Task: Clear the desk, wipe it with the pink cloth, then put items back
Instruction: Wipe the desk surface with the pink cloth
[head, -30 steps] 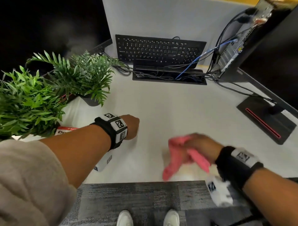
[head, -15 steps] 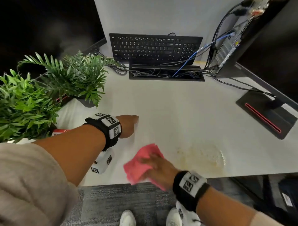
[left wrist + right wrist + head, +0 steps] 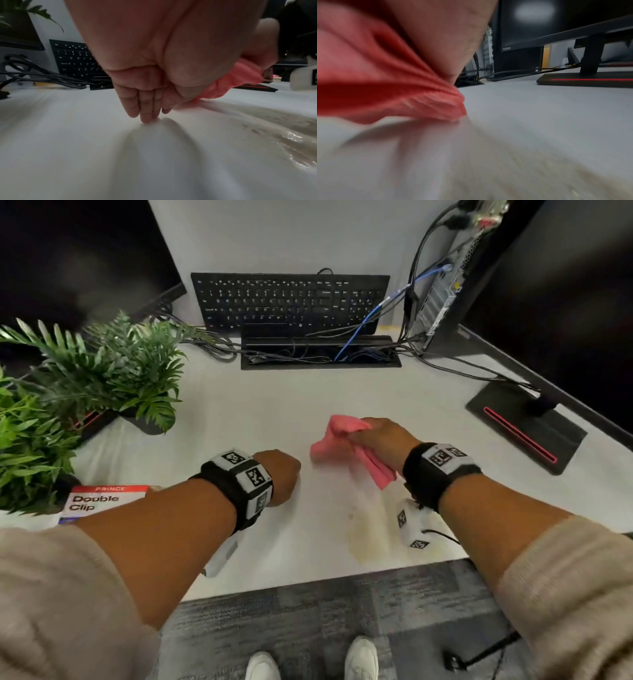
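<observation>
My right hand (image 3: 383, 443) grips the bunched pink cloth (image 3: 337, 436) and presses it on the white desk (image 3: 274, 405), right of centre. In the right wrist view the cloth (image 3: 385, 88) fills the left side, under my palm, and touches the desk. A wet, yellowish smear (image 3: 370, 529) lies between the cloth and the front edge. My left hand (image 3: 279, 474) rests on the desk just left of the cloth as a fist and holds nothing. In the left wrist view its curled fingers (image 3: 145, 108) touch the surface, with the cloth (image 3: 240, 83) behind them.
Two green potted plants (image 3: 130, 374) (image 3: 27, 446) and a "Double Clip" box (image 3: 99, 501) crowd the left side. A black keyboard (image 3: 291, 299) leans against the back wall behind a cable tray (image 3: 318, 354). A computer tower (image 3: 442, 285) and monitor base (image 3: 524, 426) stand at right.
My right hand swept the cloth from the front right to the front left edge, then up to the middle of the desk. The left hand stayed in place.
</observation>
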